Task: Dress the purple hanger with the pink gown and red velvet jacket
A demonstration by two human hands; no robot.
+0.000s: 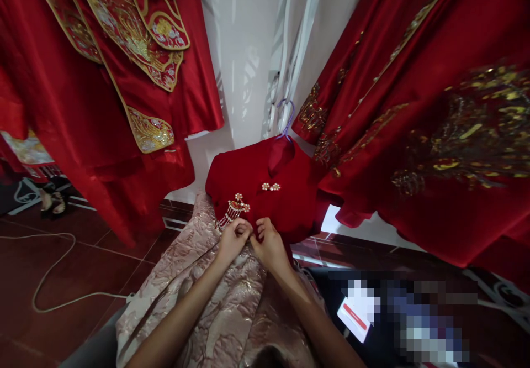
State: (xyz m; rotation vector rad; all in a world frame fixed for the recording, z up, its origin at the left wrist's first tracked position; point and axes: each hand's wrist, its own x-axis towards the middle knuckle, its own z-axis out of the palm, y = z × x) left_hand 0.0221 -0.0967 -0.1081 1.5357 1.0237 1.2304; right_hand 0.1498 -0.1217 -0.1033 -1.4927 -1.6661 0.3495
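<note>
A red velvet top hangs on a purple hanger hook in front of me. It carries a pearl clasp near the collar and a beaded tassel brooch lower left. My left hand and my right hand meet at the top's front, just below the brooch. Both pinch the red cloth with closed fingers. Below the top spreads a pale pink brocade skirt, under my forearms.
Red satin robes with gold embroidery hang at left and right. A white wall corner stands behind. On the dark red tiled floor lies a white cable, with black shoes at far left.
</note>
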